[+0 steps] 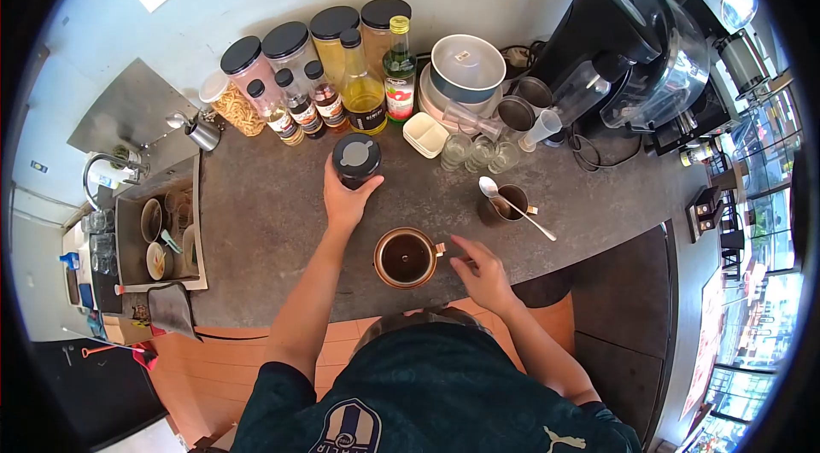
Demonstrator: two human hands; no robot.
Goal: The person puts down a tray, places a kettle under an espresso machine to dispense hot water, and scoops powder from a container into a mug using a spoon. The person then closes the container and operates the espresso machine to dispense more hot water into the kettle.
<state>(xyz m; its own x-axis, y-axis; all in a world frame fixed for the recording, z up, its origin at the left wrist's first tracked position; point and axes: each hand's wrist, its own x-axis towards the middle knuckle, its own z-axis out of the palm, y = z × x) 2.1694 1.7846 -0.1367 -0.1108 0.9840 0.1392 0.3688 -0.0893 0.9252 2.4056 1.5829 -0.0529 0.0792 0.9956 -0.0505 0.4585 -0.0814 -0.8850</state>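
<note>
My left hand (346, 200) is wrapped round a dark canister (357, 158) with a black lid and a grey round centre. It is upright at the counter; whether its base touches the surface is hidden. Nearer to me stands a brown-rimmed cup (405, 231) with dark liquid inside and its handle pointing right. Just right of that handle is my right hand (484, 275), fingers apart and holding nothing. Farther right, a metal spoon (523, 210) lies across the top of a dark mug (493, 212).
Bottles (363, 94) and black-lidded jars (284, 41) line the wall. Bowls (468, 69), small glasses (481, 154) and a black machine (598, 35) stand at the back right. A sink (203, 222) with dishes is at left. The counter's front edge (359, 315) runs before me.
</note>
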